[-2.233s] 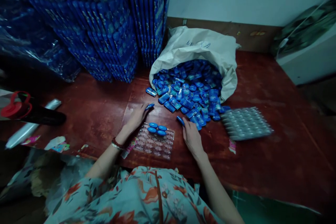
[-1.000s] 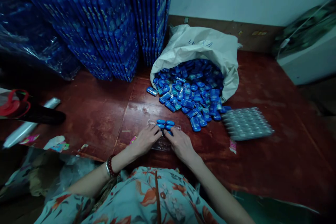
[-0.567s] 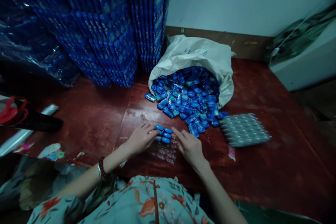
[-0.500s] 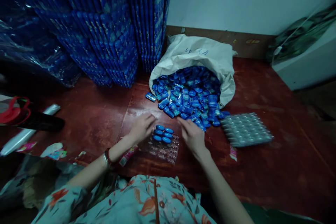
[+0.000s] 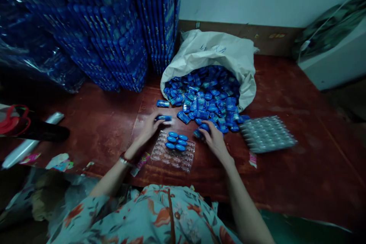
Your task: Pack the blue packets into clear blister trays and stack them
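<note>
Pinched a blue packet (image 5: 165, 118) in the left hand (image 5: 150, 128), near mid-frame; gripped blue packaging (image 5: 201, 127) in the right hand (image 5: 216, 140), right of centre. Had six blue pieces (image 5: 172, 139) on a clear tray (image 5: 170, 161), below centre.

packets (image 5: 204, 101) in sack (image 5: 214, 45) | sack behind tray (image 5: 171, 159) | tray stack (image 5: 268, 134) right | bottle (image 5: 48, 129) left

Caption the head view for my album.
Left hand and right hand hold blue packets near a clear tray, before an open white sack.
</note>
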Motion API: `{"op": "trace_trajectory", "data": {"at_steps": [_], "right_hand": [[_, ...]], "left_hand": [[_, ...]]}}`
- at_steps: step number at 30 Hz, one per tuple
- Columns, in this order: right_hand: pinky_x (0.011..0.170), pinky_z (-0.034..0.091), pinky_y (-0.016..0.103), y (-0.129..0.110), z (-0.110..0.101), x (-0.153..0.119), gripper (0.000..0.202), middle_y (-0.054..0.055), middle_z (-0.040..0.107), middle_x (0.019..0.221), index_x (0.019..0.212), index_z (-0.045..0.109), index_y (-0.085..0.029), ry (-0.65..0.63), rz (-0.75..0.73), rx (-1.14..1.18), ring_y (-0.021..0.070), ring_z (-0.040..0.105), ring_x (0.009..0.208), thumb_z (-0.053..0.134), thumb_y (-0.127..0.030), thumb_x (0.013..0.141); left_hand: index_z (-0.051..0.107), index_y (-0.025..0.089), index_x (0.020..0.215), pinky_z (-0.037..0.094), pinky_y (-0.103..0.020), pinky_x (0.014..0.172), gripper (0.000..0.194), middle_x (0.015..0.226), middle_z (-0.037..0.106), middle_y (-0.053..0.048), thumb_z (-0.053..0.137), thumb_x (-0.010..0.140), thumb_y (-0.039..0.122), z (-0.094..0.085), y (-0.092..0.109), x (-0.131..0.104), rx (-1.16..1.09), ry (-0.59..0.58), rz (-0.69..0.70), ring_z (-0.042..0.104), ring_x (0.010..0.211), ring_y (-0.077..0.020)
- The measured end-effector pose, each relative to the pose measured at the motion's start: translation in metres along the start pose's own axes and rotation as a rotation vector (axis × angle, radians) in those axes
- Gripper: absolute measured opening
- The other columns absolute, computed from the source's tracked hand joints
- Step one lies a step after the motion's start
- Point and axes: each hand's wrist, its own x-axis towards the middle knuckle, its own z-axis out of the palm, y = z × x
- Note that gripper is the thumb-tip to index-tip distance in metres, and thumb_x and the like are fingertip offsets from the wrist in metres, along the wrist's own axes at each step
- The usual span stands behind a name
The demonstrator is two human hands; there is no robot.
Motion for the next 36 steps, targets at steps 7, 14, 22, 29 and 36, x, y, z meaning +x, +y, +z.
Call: {"op": "trace_trajectory", "data": {"at_steps": [7, 14, 22, 29, 36], "right_hand": [[0.063, 0.052, 0.026, -0.016, 0.027, -0.101, 0.021, 0.002, 0.064, 0.082, 0.108, 0.048, -0.021, 0.01, 0.056, 0.385, 0.0138, 0.064, 0.067, 0.048, -0.031, 0.089], [0.071, 0.044, 0.03, -0.034, 0.049, -0.088, 0.027, 0.008, 0.063, 0.096, 0.11, 0.057, -0.018, 0.138, -0.473, -0.215, 0.0174, 0.058, 0.086, 0.045, -0.009, 0.088], [0.075, 0.035, 0.035, -0.061, 0.035, -0.059, 0.015, 0.007, 0.061, 0.081, 0.094, 0.062, -0.014, -0.091, -0.704, -0.65, 0.0201, 0.049, 0.081, 0.05, -0.009, 0.085], [0.072, 0.036, 0.035, -0.072, 0.047, -0.052, 0.014, 0.008, 0.061, 0.082, 0.093, 0.062, -0.013, -0.165, -0.71, -0.654, 0.0206, 0.05, 0.08, 0.051, -0.011, 0.085], [0.073, 0.042, 0.028, -0.03, 0.03, -0.073, 0.026, 0.006, 0.063, 0.096, 0.114, 0.058, -0.019, 0.179, -0.46, -0.292, 0.0153, 0.056, 0.084, 0.045, -0.019, 0.091]], "left_hand": [[0.058, 0.017, 0.101, 0.049, -0.027, 0.074, 0.025, 0.091, 0.062, -0.003, 0.06, 0.081, 0.032, -0.039, 0.002, -0.11, -0.036, 0.084, -0.128, 0.06, 0.083, -0.016], [0.059, 0.017, 0.099, 0.05, -0.025, 0.073, 0.013, 0.089, 0.061, -0.005, 0.052, 0.089, 0.023, 0.011, 0.02, -0.127, 0.087, 0.113, 0.188, 0.059, 0.082, -0.0142], [0.051, 0.017, 0.119, 0.051, -0.034, 0.077, 0.03, 0.103, 0.06, -0.011, 0.035, 0.094, 0.015, 0.015, 0.021, -0.117, 0.415, -0.145, 0.49, 0.055, 0.093, -0.0192], [0.057, 0.013, 0.1, 0.048, -0.037, 0.083, 0.021, 0.096, 0.06, -0.01, 0.038, 0.091, 0.011, 0.019, 0.038, -0.102, 0.618, -0.382, 0.53, 0.054, 0.094, -0.0208], [0.054, 0.018, 0.114, 0.045, -0.033, 0.076, 0.025, 0.105, 0.06, -0.01, 0.05, 0.089, 0.021, 0.004, 0.042, -0.097, 0.533, -0.179, 0.62, 0.055, 0.092, -0.0205]]}}
